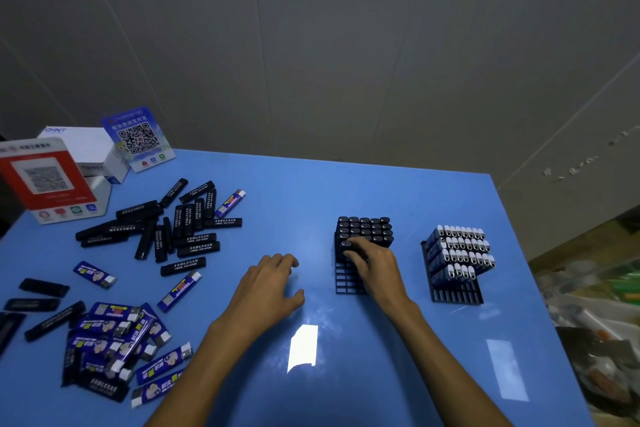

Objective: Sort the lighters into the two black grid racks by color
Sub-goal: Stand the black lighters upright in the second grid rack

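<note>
Two black grid racks stand on the blue table [346,191]. The left rack [346,282] holds several black lighters [367,227] upright in its far rows. The right rack [453,293] holds several blue lighters with white tops [462,246]. My right hand [370,262] is at the front row of black lighters, fingers curled round one black lighter [344,245] there. My left hand [268,282] hovers over the table left of that rack, fingers loosely curled, holding nothing. Loose black lighters [180,229] and blue lighters [117,333] lie scattered at the left.
Two QR-code stands, one red [45,180] and one blue [138,139], and a white box [86,146] sit at the far left corner. Clutter lies beyond the table's right edge. Bare table stretches between and in front of the racks.
</note>
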{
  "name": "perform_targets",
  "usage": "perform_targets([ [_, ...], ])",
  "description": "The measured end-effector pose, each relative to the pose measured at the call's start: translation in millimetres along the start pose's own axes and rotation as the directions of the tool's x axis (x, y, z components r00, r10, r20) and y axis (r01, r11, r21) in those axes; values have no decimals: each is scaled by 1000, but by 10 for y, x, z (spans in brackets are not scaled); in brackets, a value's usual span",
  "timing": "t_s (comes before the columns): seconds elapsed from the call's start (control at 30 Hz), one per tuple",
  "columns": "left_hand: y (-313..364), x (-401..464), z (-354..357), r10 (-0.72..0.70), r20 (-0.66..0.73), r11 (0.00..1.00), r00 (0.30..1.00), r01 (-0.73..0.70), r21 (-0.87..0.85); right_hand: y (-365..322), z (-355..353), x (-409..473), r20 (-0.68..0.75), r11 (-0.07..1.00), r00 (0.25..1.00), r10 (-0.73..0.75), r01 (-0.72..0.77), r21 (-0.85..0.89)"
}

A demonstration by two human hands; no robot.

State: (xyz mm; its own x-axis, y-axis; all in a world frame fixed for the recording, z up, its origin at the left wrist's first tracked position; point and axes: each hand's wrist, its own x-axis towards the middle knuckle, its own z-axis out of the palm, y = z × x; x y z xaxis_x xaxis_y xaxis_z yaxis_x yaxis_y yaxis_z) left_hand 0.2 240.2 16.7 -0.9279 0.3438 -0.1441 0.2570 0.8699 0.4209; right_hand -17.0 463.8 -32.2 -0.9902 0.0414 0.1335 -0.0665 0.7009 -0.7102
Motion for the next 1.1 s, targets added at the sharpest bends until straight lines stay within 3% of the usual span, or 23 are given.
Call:
perform_targets([
  [0.4,4,-27,-16,2,14,1000,1000,-2,-5,19,51,-43,-17,999,999,41,-42,-24],
  [0.5,0,-21,-19,2,13,1000,1000,-2,3,-8,15,-56,-87,999,995,-40,37,-33],
  [0.7,14,-10,-6,9,15,1000,1000,-9,4,-5,-9,-31,-96,983,985,-145,133,-124],
  [1.1,30,-42,-155,-26,-71,989,997,36,143,-309,-435,-118,39,923,989,-143,148,-355],
])
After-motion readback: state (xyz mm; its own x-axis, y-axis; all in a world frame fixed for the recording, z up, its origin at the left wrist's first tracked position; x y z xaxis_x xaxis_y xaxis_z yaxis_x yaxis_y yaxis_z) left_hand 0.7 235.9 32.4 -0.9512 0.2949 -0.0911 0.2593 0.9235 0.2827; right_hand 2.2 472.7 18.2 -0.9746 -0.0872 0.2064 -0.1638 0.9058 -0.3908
